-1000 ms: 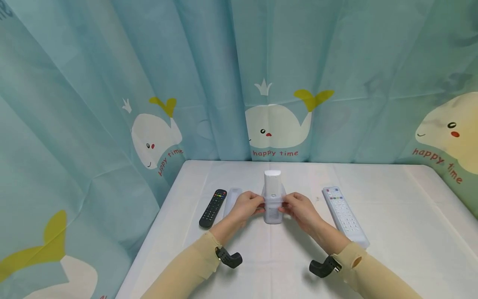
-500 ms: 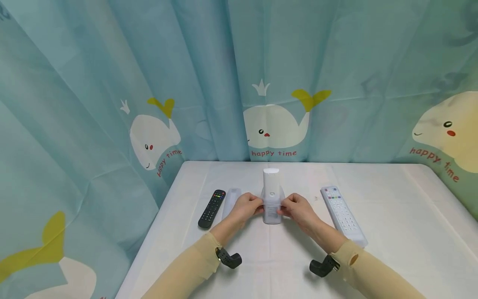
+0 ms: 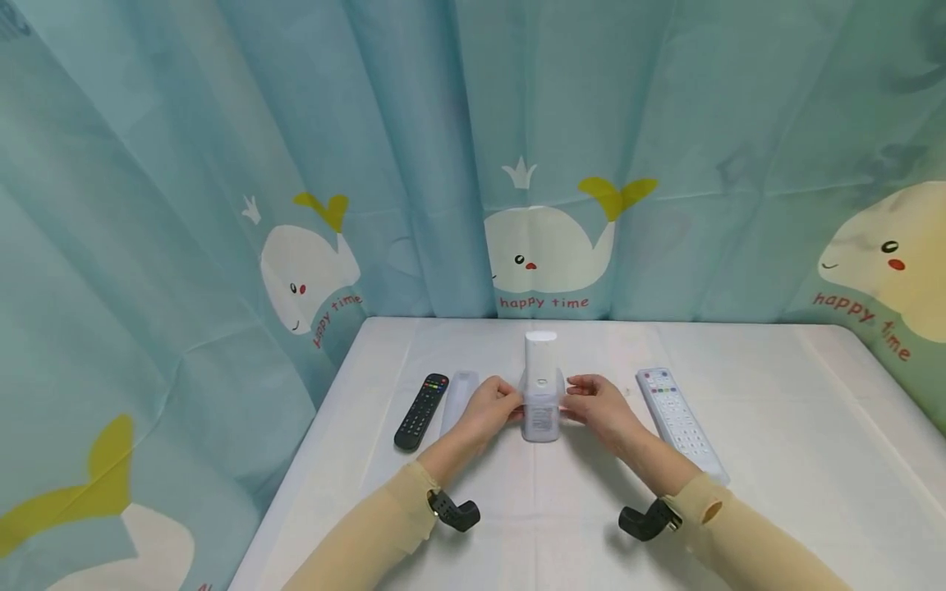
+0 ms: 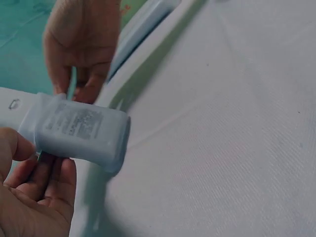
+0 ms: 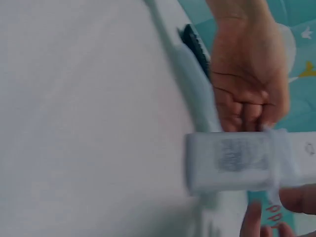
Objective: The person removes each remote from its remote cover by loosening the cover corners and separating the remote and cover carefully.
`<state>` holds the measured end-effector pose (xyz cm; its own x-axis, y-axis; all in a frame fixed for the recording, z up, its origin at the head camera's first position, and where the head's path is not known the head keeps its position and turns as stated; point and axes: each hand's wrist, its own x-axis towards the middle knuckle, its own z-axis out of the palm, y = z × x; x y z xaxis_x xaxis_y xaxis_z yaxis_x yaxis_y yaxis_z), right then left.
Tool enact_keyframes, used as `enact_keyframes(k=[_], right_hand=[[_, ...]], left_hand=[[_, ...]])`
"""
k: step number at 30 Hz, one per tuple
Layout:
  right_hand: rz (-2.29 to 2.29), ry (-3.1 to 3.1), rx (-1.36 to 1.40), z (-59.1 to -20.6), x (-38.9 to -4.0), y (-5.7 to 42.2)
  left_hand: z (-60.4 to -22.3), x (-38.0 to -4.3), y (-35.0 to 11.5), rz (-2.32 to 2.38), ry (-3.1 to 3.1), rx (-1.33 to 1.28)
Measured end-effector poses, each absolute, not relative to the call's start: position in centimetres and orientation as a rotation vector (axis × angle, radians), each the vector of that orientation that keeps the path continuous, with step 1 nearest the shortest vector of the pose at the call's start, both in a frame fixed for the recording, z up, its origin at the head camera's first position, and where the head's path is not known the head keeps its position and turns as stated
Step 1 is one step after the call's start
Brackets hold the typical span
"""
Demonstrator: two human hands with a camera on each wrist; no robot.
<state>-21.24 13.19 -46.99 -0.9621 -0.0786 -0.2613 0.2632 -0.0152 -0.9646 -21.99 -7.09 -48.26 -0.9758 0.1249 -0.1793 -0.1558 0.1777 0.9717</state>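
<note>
A white remote control [image 3: 541, 355] lies back up between the hands, tilted with its far end raised. Its near part is inside a translucent silicone cover [image 3: 541, 423], through which a printed label shows. My left hand [image 3: 486, 410] pinches the cover's left edge, thumb on top and fingers curled below. My right hand [image 3: 602, 414] is at the cover's right edge, thumb and fingers spread apart around a small flap. In the left wrist view the label side of the cover [image 4: 81, 128] faces up. The right wrist view is blurred and shows the right thumb [image 5: 296, 197] close by the cover.
On the white-covered table [image 3: 805, 427], a black remote [image 3: 421, 412] and a translucent strip-like cover [image 3: 460, 400] lie on the left. A white remote in a clear cover [image 3: 681, 423] lies right, near the right forearm. A whale-print curtain [image 3: 429, 164] stands behind.
My right hand has loosened from the cover's edge, its fingers spreading and shifting slightly right. The left hand keeps its pinch, and the remote has barely moved.
</note>
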Motion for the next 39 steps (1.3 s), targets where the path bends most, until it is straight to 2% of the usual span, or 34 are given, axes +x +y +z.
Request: enact_keyframes(k=[3, 10, 18, 24, 31, 39], right_hand=[[-2.12, 2.14, 0.127, -45.7, -21.8, 13.5], [-2.151, 2.252, -0.237, -43.6, -23.1, 13.1], [-2.023, 2.353, -0.388, -43.3, -24.2, 12.6], [-2.003, 2.33, -0.376, -43.3, -24.6, 12.4], [-1.992, 2.321, -0.34, -43.3, -24.8, 12.5], [-1.987, 2.33, -0.323, -43.7, -25.1, 12.4]], left_hand=[[-48.0, -22.0, -6.9, 1.872, 2.247, -0.006], [-47.8, -22.0, -6.8, 1.83, 2.299, -0.003], [-47.7, -22.1, -6.9, 1.837, 2.325, -0.014], [-47.9, -22.1, -7.1, 1.863, 2.32, 0.025], [-47.6, -22.0, -8.1, 1.658, 2.51, 0.203], [-47.3, -21.7, -8.2, 1.501, 2.704, 0.263]])
